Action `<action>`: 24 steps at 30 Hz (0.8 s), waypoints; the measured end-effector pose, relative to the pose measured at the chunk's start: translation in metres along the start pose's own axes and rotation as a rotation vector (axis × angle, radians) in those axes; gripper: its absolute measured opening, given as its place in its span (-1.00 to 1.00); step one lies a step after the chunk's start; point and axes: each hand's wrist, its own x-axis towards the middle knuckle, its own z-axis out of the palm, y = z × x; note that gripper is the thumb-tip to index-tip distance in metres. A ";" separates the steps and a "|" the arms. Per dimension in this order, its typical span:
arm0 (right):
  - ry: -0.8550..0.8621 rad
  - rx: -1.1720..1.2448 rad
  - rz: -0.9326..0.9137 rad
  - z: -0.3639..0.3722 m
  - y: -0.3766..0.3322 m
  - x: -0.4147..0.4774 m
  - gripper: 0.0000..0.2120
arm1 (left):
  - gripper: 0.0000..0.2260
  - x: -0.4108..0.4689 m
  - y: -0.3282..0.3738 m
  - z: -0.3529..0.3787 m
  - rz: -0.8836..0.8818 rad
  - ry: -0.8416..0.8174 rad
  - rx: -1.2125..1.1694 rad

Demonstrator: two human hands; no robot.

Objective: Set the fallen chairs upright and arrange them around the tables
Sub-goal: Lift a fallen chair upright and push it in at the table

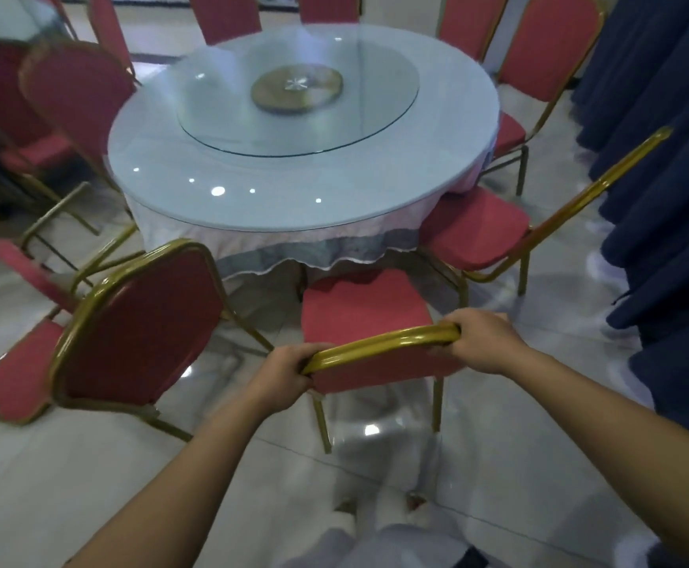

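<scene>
Left hand (289, 368) and right hand (478, 342) both grip the chair (365, 307) top.
It stands up; next, I think, push it gently toward the surface (162, 157).

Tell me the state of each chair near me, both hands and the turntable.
Held chair: upright, seat toward the round table.
Left hand: grips its top rail.
Right hand: grips its top rail.
Left chair: standing, angled sideways.
Right chair: upright, seat at the table's edge.
Glass turntable: flat, centred on table.
</scene>
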 end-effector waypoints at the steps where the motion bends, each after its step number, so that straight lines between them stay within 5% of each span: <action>1: -0.007 -0.003 -0.021 -0.001 0.001 0.002 -0.72 | -0.43 0.000 0.003 0.002 -0.034 0.024 0.018; 11: -0.144 -0.122 -0.286 0.021 0.011 0.008 -0.94 | -0.44 -0.015 0.008 0.034 -0.246 0.145 0.168; 17: -0.479 -0.016 -0.406 0.001 -0.049 0.024 -0.14 | -0.36 -0.027 0.013 0.005 -0.302 0.033 0.081; 24: -0.348 0.212 -0.548 0.032 -0.196 0.042 -0.52 | -0.63 -0.128 -0.031 -0.081 -0.305 0.510 -0.277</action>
